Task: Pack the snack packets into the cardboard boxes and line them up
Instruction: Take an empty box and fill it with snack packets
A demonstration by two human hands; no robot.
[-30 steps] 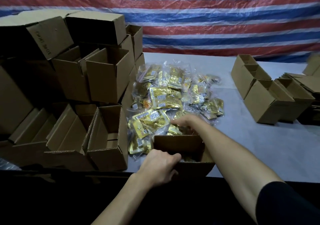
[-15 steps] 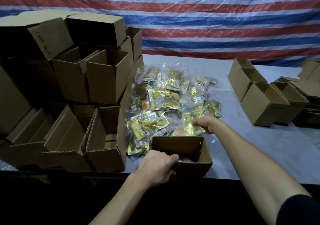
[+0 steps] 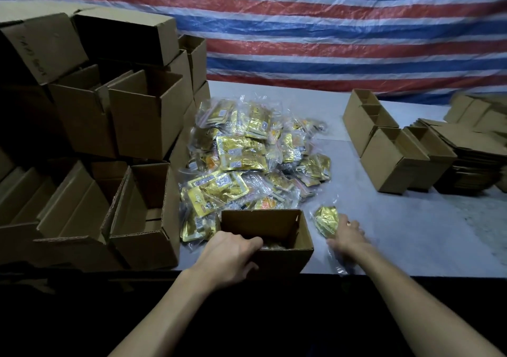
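pinched at the fingertips of the right hand (image 3: 347, 236): a gold snack packet (image 3: 326, 221) in clear wrap, low over the table (image 3: 411, 233), just right of the open box (image 3: 260, 219). forearm stretched forward from the near edge, palm down, loose wrap hanging under the palm. blurred, so no finer finger detail. hooked over the box's near wall and gripping it: left hand (image 3: 233, 258). beyond both grips, against the box's far wall, the packet pile (image 3: 255, 159). open room on the table right of the right hand, as far as a row of boxes (image 3: 384, 159) and flat cardboard (image 3: 472, 148). close left of the left hand, stacked open boxes (image 3: 142, 126).
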